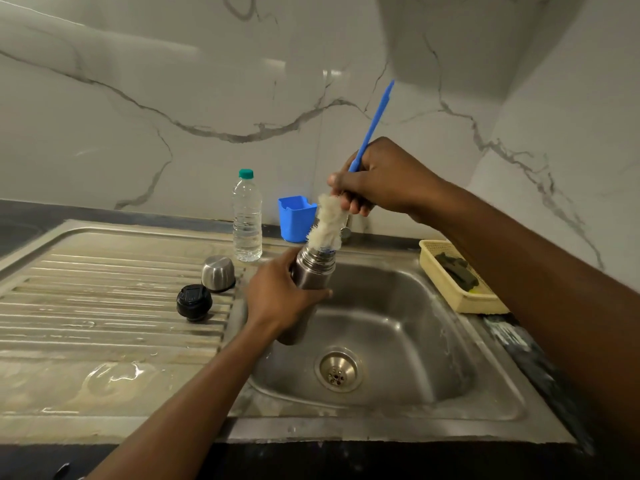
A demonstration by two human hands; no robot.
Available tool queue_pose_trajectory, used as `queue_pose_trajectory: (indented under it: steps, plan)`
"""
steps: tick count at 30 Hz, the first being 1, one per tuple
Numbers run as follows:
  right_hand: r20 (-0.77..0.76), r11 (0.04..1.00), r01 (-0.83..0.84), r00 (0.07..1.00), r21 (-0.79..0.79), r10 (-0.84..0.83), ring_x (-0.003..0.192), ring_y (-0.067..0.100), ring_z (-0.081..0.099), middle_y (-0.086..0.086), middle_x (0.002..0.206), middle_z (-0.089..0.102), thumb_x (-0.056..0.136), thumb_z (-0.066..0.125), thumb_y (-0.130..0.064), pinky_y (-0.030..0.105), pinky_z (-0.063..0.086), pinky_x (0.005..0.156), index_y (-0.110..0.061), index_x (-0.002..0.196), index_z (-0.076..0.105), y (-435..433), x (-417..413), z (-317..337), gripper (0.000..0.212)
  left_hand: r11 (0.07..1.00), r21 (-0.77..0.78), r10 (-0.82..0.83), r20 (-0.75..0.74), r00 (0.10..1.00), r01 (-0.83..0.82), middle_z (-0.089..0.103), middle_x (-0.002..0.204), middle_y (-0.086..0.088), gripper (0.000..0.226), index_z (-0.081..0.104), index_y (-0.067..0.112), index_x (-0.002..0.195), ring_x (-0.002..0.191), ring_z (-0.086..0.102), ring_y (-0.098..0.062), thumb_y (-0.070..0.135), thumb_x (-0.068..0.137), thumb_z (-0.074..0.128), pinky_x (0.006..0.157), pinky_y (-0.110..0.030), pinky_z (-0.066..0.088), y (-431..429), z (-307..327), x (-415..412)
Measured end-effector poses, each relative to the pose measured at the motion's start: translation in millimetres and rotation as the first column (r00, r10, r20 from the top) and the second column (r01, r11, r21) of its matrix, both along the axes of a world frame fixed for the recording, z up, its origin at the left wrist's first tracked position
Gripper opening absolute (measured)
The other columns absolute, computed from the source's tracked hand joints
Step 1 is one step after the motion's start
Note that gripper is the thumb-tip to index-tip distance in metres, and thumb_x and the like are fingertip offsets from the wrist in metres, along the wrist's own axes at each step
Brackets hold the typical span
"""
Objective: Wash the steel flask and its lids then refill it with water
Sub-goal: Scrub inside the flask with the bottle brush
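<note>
I judge I'm mid-wash: my left hand (277,292) has its fingers wrapped round the steel flask (313,271), and my right hand (381,178) grips the bottle brush (327,221) at its mouth. The steel cap (218,273), black stopper (194,302) and refill remain.

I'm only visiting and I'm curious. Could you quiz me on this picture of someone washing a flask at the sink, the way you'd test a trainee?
1. Pick one: what does the right hand hold? A a sponge, B a brush, C a spoon.
2. True or false: the flask held in the left hand has a lid screwed on.
3. Fill the gap: the steel lid and the black lid stand on the ____ beside the sink.

Key:
1. B.
2. False. Its mouth is open and the brush bristles are going in.
3. Draining board.
</note>
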State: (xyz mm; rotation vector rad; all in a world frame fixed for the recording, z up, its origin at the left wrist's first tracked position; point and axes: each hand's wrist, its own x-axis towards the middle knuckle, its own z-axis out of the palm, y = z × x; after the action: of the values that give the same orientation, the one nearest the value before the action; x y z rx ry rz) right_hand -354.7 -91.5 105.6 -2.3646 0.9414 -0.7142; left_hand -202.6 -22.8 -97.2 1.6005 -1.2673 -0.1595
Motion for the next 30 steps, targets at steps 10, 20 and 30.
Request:
queue_pose_trajectory:
  steps: [10, 20, 30]
  plan:
    - [-0.163, 0.994, -0.110, 0.980, 0.013, 0.110, 0.070, 0.014, 0.069, 0.009, 0.081, 0.077, 0.100, 0.069, -0.028, 0.022, 0.059, 0.067, -0.006, 0.094, 0.077, 2, -5, 3, 0.024, 0.997, -0.019, -0.070, -0.062, 0.996, 0.069, 0.072, 0.106, 0.020, 0.077, 0.063, 0.039, 0.128, 0.095, 0.067, 0.005, 0.045, 0.060, 0.099, 0.090, -0.036, 0.062, 1, -6, -7]
    - [-0.271, 0.988, -0.152, 0.952, -0.014, 0.142, 0.070, 0.014, 0.068, 0.005, 0.082, 0.076, 0.097, 0.072, -0.028, 0.026, 0.058, 0.071, -0.009, 0.093, 0.080, 5, -17, -33, 0.021, 0.993, -0.095, -0.080, -0.041, 0.996, 0.076, 0.076, 0.103, 0.017, 0.073, 0.066, 0.037, 0.123, 0.091, 0.070, 0.001, 0.053, 0.058, 0.094, 0.084, -0.036, 0.062, -1, -4, -16]
    - [-0.230, 0.991, -0.081, 0.972, -0.105, 0.055, 0.063, 0.004, 0.068, -0.006, 0.071, 0.075, 0.101, 0.065, -0.037, 0.014, 0.053, 0.064, -0.015, 0.085, 0.081, 3, -8, -33, 0.032, 0.997, -0.060, -0.046, -0.032, 0.998, 0.044, 0.071, 0.100, 0.023, 0.071, 0.064, 0.040, 0.123, 0.088, 0.064, 0.010, 0.045, 0.061, 0.097, 0.081, -0.024, 0.056, -1, -4, -11]
